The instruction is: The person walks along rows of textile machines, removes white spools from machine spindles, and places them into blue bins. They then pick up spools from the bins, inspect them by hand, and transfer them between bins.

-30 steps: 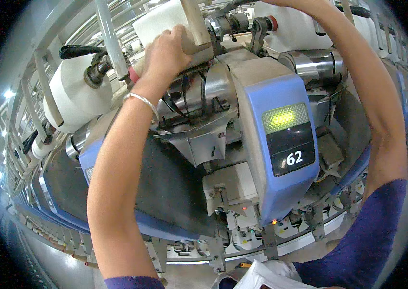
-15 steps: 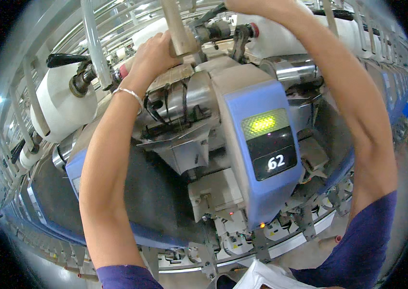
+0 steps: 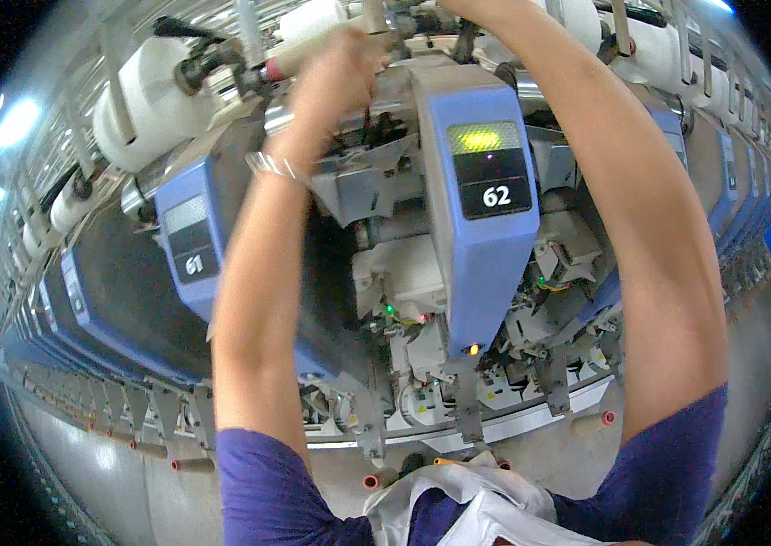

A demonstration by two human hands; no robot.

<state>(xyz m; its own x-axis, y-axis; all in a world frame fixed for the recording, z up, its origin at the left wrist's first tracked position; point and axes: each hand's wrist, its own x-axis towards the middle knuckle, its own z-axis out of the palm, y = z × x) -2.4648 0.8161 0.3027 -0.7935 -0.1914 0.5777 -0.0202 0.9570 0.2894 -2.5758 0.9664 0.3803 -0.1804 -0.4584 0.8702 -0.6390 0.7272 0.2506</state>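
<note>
My left hand (image 3: 342,77), smeared by motion, is raised over the top of a winding machine, beside a pale tube (image 3: 292,60) with a pinkish-red end. Whether its fingers grip the tube does not show. Only the edge of my right hand (image 3: 472,7) comes into view at the top, close to the dark metal cradle parts (image 3: 426,20); its fingers are cut off. Between my forearms stands a blue machine housing (image 3: 485,264) with a lit yellow-green lamp (image 3: 481,137). A shiny metal drum (image 3: 394,91) lies partly hidden behind my left hand.
Large white yarn packages (image 3: 153,109) sit along the machine at left, with more yarn packages (image 3: 654,55) at right. A second blue housing (image 3: 190,232) stands left of my left forearm. Pale tubes with red ends (image 3: 192,465) stick out along the lower rail, above the grey floor (image 3: 112,473).
The view has shifted, showing more of the lower machine and floor. My left hand has moved away from the tan upright bar and blurred. My right hand has slipped further out at the top.
</note>
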